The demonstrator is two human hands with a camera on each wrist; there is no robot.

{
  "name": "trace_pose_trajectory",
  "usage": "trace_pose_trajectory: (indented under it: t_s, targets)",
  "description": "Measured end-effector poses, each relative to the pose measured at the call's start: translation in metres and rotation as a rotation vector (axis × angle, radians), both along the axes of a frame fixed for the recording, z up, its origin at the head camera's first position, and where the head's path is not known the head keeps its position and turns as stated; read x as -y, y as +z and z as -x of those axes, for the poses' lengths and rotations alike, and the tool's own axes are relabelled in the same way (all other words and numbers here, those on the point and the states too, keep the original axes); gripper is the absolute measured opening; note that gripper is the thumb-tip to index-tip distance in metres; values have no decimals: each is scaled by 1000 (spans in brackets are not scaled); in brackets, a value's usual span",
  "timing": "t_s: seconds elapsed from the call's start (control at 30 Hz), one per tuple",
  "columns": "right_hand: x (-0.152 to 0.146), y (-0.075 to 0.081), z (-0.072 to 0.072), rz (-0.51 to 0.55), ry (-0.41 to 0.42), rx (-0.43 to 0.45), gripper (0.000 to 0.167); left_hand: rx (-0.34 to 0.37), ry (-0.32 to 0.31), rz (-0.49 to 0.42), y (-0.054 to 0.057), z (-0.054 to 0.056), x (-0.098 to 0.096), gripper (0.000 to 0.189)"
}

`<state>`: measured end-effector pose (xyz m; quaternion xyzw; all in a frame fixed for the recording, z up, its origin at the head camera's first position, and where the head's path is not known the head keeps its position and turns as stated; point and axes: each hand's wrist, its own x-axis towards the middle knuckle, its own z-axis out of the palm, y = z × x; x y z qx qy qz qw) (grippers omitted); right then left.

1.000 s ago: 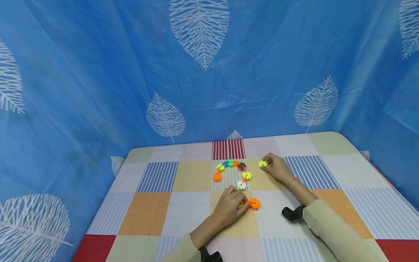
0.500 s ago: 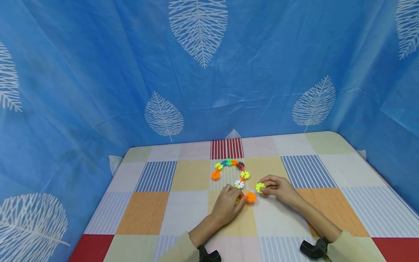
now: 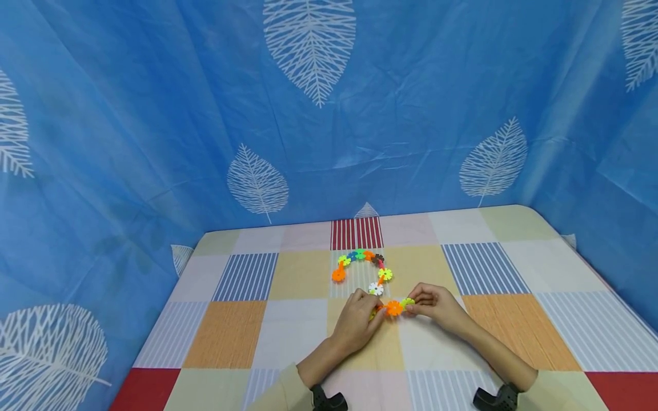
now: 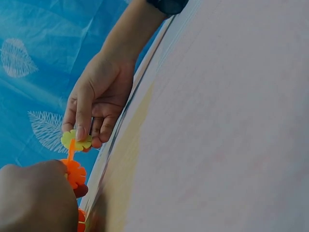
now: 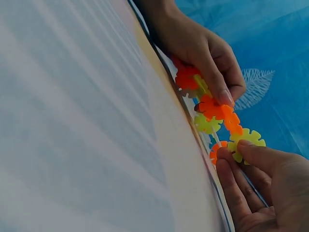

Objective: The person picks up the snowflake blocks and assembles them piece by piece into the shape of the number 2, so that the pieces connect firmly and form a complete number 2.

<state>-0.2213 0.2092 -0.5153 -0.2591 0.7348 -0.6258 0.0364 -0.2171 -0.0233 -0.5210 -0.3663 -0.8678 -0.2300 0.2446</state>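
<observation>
A string of notched plastic flower discs [image 3: 360,254] in several colours curves over the table. Its near end lies under my left hand [image 3: 356,318], whose thumb and fingers pinch an orange disc [image 5: 211,109]. Beyond that grip another orange disc [image 3: 394,308] sticks out to the right. Between thumb and fingers of my right hand [image 3: 441,308] is a yellow-green disc [image 5: 249,141]. Its edge meets the outer orange disc; whether their notches are interlocked I cannot tell. Parts of the string near the left palm are hidden.
A patchwork-patterned cloth [image 3: 295,319] covers the table. Blue leaf-print fabric [image 3: 401,114] hangs behind and at both sides. On the far end of the string sits an orange disc [image 3: 338,275]. Black wrist straps [image 3: 497,398] are at the sleeve cuffs.
My right hand has brought the yellow-green disc toward me and left, from the table's far middle to the outer orange disc. My left hand keeps its grip and has barely shifted.
</observation>
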Motion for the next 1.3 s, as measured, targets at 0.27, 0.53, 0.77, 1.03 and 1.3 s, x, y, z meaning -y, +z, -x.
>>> trace_pose_trajectory:
  t_s: [0.27, 0.53, 0.77, 1.03, 1.3]
  targets:
    - [3, 1, -4, 29, 45, -47, 21, -31, -47, -21, -2, 1, 1, 11]
    - [16, 19, -18, -54, -35, -115, 14, -51, -74, -26, -4, 3, 4, 11]
    - [15, 7, -16, -204, -75, -254, 11, -66, -69, 3, 2, 1, 13, 16]
    - [10, -10, -9, -269, -43, -368, 14, 58, 212, -219, 16, 15, 48, 37]
    - [12, -5, -14, -269, -20, -393, 17, 331, 330, -240, 22, 50, 66, 43]
